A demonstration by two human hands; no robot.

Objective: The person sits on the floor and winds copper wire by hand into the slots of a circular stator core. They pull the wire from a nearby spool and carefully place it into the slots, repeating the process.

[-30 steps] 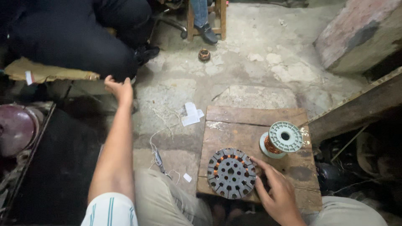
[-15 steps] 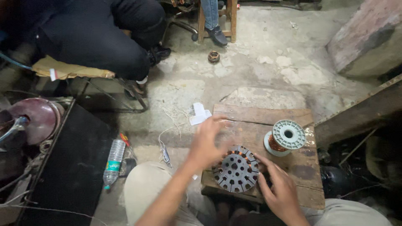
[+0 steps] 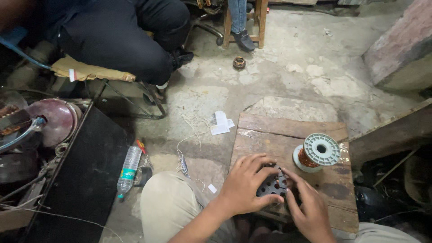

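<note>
Stator core point(image 3: 272, 185), dark slotted metal ring, sits on the wooden board point(image 3: 288, 135) on the floor, between the person's knees. Both hands now on it.

Left hand point(image 3: 245, 186): a second ago stretched far out to the left, palm clear of the work; half a second ago swinging back over the board; now closed over the left side of the core, fingers curled across its top, gripping it.

Right hand point(image 3: 310, 211): stayed at the right rim throughout; fingers now pressed against the edge, partly wrapped round it. Core mostly hidden under the two hands, only a patch of slots visible.

Reading: one-handed steadying has become a two-handed hold, so the core looks about to be turned or lifted — a judgement only.

Nearby: spool of copper wire point(image 3: 316, 153) upright on the board, just right of the core, untouched. Plastic bottle point(image 3: 128, 170) on the floor to the left. Paper scraps point(image 3: 221, 123) beyond the board. Another person's dark trouser legs point(image 3: 121, 40) at top left.
</note>
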